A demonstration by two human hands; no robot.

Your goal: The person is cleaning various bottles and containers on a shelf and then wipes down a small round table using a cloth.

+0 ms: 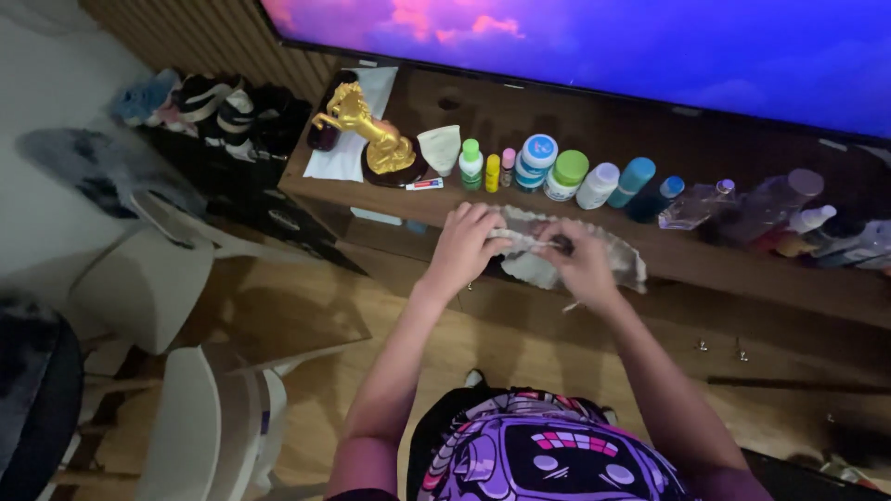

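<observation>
below a wide lit screen (594,46), a long wooden shelf (742,264) carries a gold horse figure (367,130) and a row of bottles (557,172), and at its front edge the left hand (461,243) and right hand (580,260) each grip a crumpled grey cloth (557,246).

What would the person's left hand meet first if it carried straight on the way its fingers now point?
Probably the green-capped bottle in the row behind the cloth: the left hand points up and away over the shelf, though depth is hard to judge.

Pale grey, perhaps faintly patterned cloth (566,246); gold horse figurine (367,125); green-capped white bottle (471,164); dark brown shelf (742,269).
</observation>
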